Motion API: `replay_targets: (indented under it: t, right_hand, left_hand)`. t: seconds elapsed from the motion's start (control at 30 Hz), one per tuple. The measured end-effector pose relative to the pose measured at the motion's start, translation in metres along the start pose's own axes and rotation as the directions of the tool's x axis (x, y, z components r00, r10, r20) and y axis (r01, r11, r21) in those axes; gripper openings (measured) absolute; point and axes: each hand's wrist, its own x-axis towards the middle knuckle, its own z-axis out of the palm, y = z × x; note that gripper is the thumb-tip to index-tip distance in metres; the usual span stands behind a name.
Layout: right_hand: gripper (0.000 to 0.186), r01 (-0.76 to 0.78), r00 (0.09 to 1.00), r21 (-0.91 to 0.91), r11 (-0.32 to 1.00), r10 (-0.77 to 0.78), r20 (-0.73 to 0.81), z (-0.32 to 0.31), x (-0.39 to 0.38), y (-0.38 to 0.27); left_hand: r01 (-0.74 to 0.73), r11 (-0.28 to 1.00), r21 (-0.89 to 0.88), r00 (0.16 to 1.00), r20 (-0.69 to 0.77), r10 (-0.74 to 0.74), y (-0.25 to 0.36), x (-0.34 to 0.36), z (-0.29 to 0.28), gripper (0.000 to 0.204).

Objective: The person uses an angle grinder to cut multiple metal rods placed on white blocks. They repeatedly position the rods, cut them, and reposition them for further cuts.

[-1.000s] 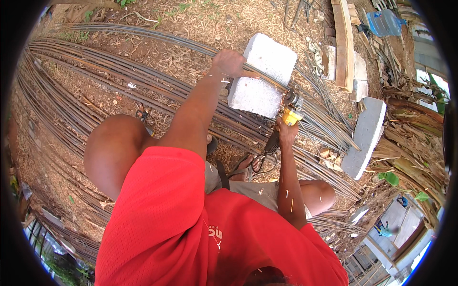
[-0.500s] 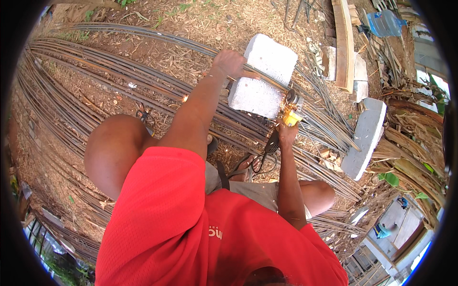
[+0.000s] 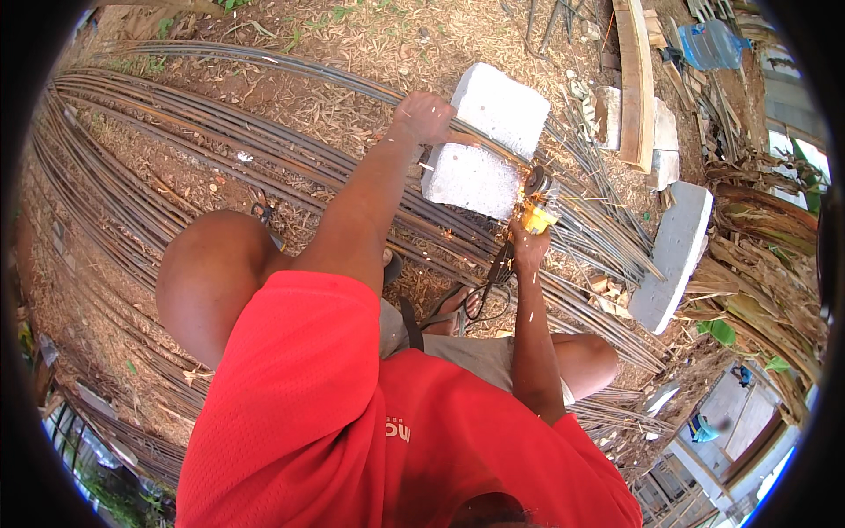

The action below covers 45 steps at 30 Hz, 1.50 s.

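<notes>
My right hand is wrapped round a yellow angle grinder, its dark cord trailing down toward my foot. The grinder's disc meets steel rods just past the right edge of a white block, and orange sparks fly off there. With my left hand I grip a bundle of thin steel rods at the block's left side. The rods run across the pale white block, which props them off the ground. A second part of the white block shows on the near side of the rods.
Many long steel rods lie fanned over the straw-strewn soil, passing under me. A grey slab stands at their right end. Wooden planks and a blue water jug are at the upper right. A person is far off, lower right.
Both hands keep nearly the same place. The grinder has tilted slightly, and the sparks around the disc and over the rods have changed pattern.
</notes>
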Motion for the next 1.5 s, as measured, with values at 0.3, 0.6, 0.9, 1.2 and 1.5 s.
replay_targets:
  t: [0.3,0.6,0.9,1.2,1.5]
  right_hand:
    - [0.048,-0.046,0.995,0.085,0.995,0.038,0.088,-0.003,0.016,0.040]
    - [0.049,-0.125,0.991,0.116,0.985,0.130,-0.038,0.004,0.011,0.023]
    - [0.043,-0.210,0.977,0.152,0.966,0.212,0.001,0.004,-0.001,-0.014]
    - [0.041,-0.115,0.992,0.099,0.988,0.120,-0.041,0.005,0.009,0.014]
    - [0.053,-0.143,0.989,0.178,0.973,0.145,0.006,0.002,0.000,-0.001]
  left_hand:
    - [-0.019,1.000,0.017,0.998,-0.065,0.020,0.001,-0.004,-0.001,0.105]
    - [-0.011,1.000,0.000,0.999,-0.042,0.011,0.001,-0.003,-0.002,0.109]
    - [0.017,1.000,0.004,1.000,0.000,-0.017,0.001,-0.002,-0.001,0.111]
    - [0.001,1.000,0.021,1.000,-0.031,0.000,0.002,-0.002,0.001,0.111]
    - [-0.008,1.000,0.019,0.999,-0.043,0.009,0.000,-0.002,0.000,0.110]
